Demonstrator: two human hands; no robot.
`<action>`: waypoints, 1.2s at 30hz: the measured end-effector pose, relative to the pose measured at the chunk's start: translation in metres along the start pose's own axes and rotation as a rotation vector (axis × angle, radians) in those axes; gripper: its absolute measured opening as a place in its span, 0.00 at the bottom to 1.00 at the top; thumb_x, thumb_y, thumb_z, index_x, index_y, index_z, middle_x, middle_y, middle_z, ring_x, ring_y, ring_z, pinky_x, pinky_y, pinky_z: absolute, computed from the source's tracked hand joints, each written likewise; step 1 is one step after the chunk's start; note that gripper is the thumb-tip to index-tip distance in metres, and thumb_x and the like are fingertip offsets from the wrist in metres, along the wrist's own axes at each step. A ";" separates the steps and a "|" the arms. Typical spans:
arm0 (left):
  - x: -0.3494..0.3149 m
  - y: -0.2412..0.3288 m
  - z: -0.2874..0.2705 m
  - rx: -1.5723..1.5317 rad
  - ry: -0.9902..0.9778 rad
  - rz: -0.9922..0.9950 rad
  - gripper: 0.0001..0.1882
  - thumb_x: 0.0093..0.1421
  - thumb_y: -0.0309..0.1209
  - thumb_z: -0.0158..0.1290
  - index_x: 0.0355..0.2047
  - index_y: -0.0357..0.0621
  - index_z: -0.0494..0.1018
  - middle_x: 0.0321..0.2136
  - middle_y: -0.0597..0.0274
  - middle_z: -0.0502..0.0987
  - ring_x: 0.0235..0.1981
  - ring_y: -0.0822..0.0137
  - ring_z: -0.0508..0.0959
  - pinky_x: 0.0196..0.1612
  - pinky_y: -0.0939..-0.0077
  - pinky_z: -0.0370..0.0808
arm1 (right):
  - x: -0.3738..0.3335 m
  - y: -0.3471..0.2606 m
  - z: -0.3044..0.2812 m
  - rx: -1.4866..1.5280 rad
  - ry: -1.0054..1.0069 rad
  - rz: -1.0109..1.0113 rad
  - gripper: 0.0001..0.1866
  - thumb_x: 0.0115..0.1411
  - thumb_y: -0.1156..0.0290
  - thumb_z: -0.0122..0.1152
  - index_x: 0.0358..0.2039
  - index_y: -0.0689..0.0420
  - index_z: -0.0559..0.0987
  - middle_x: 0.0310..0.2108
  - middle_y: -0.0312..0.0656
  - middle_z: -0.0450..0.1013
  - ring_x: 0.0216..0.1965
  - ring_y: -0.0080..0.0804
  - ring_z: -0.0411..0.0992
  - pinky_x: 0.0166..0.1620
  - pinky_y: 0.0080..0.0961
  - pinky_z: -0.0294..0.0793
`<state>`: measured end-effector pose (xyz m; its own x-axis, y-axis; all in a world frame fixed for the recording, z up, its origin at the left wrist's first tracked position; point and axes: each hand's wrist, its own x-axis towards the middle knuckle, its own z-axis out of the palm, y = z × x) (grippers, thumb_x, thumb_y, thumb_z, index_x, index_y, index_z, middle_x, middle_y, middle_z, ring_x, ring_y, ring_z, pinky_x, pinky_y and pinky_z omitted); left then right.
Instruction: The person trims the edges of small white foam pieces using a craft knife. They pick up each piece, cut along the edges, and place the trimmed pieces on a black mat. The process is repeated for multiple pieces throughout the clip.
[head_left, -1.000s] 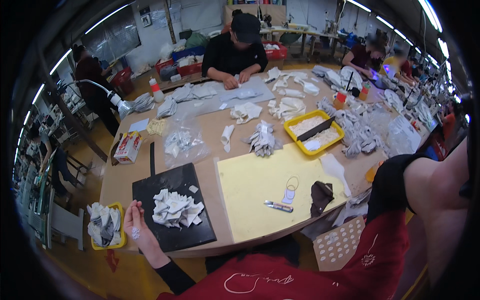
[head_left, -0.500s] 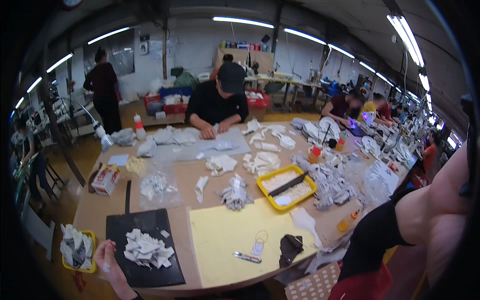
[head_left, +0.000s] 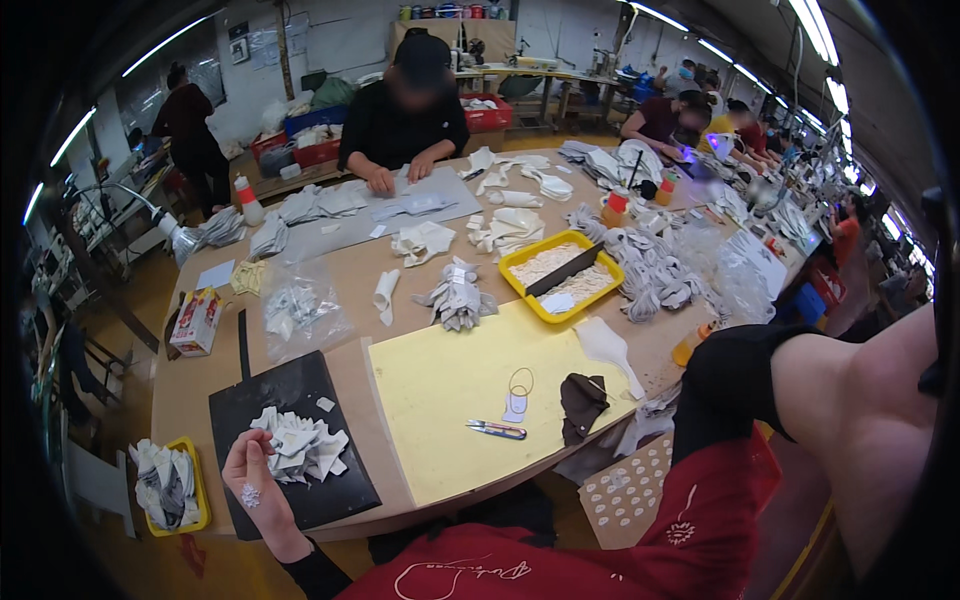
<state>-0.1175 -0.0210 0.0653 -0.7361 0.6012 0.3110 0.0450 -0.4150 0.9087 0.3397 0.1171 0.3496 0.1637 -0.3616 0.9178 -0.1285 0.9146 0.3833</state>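
Note:
My left hand (head_left: 256, 478) is raised at the lower left, in front of a black mat (head_left: 229, 407). Its fingers are curled in toward the thumb; anything between their tips is too small to make out. A small white patch shows near the wrist. Beside the fingers a loose pile of white fabric pieces (head_left: 312, 447) lies on the mat. My right arm (head_left: 860, 400), bare below a black sleeve, is bent up at the right edge, and its hand is out of view. Thread snips (head_left: 496, 430) and a dark brown cloth piece (head_left: 583, 405) lie on a yellow sheet (head_left: 440, 400).
A yellow tray (head_left: 562, 310) of small pale pieces stands mid-table, near a bundle of grey fabric pieces (head_left: 458, 297). A yellow basket (head_left: 203, 490) of fabric sits left of the table. A person in a black cap (head_left: 423, 62) works opposite. Orange bottles (head_left: 692, 345) stand on the right.
The view has tipped downward, and my red clothing now shows at the bottom. My left hand has moved right and up, nearer the fabric pile. My right arm stays raised.

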 end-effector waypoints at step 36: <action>-0.006 -0.074 0.164 0.623 -0.655 0.185 0.30 0.60 0.25 0.51 0.63 0.41 0.58 0.48 0.43 0.73 0.49 0.45 0.72 0.51 0.60 0.69 | -0.311 -0.089 0.177 0.027 -0.495 1.461 0.16 0.56 0.82 0.59 0.47 0.66 0.76 0.44 0.46 0.71 0.37 0.32 0.74 0.40 0.22 0.73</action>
<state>-0.0061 0.1181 0.0416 -0.1601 0.9072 0.3891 0.6192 -0.2147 0.7553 0.1271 0.1157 0.0485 -0.4459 0.7898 0.4212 0.0996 0.5114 -0.8535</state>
